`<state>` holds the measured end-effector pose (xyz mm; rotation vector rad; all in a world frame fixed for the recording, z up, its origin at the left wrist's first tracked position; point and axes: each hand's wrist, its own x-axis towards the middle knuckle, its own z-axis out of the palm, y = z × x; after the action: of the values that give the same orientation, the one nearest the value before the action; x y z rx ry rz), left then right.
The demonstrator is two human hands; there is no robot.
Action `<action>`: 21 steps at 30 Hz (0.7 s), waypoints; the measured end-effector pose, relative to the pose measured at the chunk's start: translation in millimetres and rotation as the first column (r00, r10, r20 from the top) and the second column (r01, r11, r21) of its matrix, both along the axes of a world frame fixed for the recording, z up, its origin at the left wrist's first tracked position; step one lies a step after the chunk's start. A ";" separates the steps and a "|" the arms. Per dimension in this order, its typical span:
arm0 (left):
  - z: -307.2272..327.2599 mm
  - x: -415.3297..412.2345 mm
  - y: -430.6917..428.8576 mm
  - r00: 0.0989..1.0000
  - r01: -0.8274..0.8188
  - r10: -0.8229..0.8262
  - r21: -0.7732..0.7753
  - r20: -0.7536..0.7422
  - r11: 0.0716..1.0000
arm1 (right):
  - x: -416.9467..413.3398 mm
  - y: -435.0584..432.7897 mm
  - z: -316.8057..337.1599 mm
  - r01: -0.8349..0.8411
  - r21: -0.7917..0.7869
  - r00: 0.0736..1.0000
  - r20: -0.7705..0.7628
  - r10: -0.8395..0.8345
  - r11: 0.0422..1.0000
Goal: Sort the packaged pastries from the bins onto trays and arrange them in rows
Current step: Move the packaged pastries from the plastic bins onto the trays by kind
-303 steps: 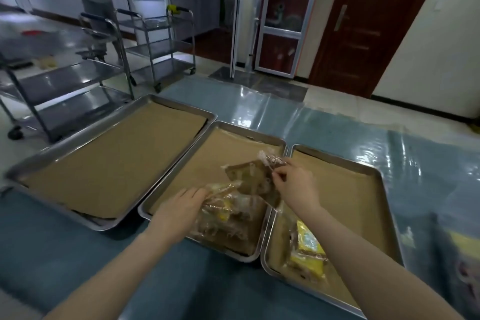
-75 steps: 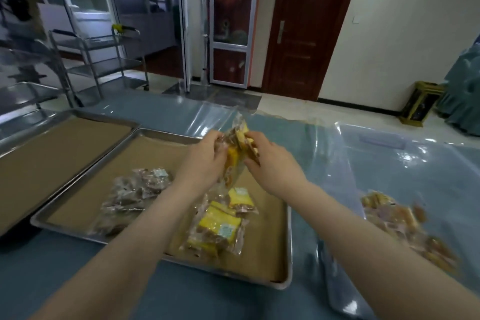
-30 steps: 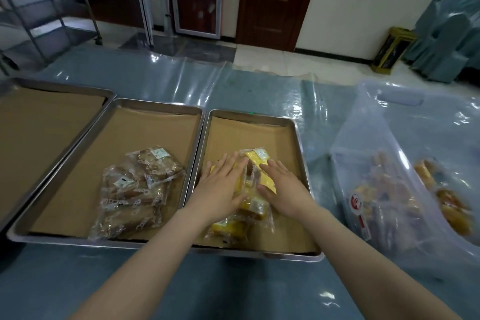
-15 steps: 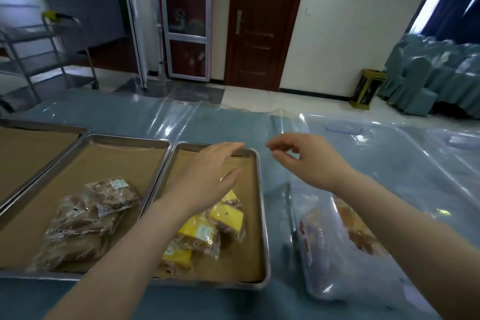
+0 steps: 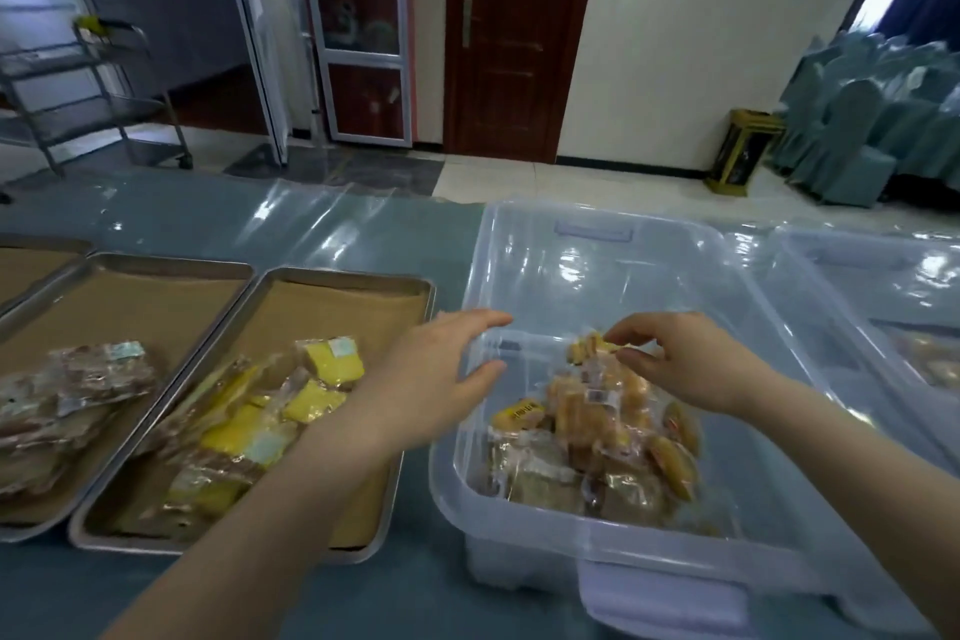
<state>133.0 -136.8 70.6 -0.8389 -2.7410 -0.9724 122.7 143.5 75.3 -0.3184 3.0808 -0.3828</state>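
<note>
Your right hand [image 5: 691, 364] pinches a light, crinkly pastry packet [image 5: 592, 346] at the bin's [image 5: 519, 499] 12 o'clock; grip its sealed edge. Left hand [image 5: 441, 369] hovers open.

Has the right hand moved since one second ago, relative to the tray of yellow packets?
Yes. The right hand left the tray and went rightward into the clear bin.

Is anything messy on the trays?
Yes. The yellow packets on the right tray lie heaped and crooked, overlapping instead of in rows. The brown packets on the next tray are piled too.
</note>
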 end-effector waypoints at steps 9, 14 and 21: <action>-17.6 -24.9 59.0 0.998 0.033 -0.053 -0.376 -0.042 0.926 | -9.1 28.0 -36.4 0.007 -0.036 0.989 0.147 -0.001 0.999; -28.9 -27.1 59.7 0.992 -0.013 -0.057 -0.525 -0.116 0.851 | -8.6 -12.8 -78.7 -0.233 0.099 0.902 0.393 0.178 0.967; -30.6 -27.8 58.6 0.985 -0.058 -0.042 -0.553 -0.166 0.831 | -10.4 -34.1 -114.3 -0.536 0.264 0.746 0.593 0.304 0.801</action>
<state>105.2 -78.2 40.0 -0.9240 -2.8904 -0.0585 112.3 109.5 -39.0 -0.7469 2.3503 0.1955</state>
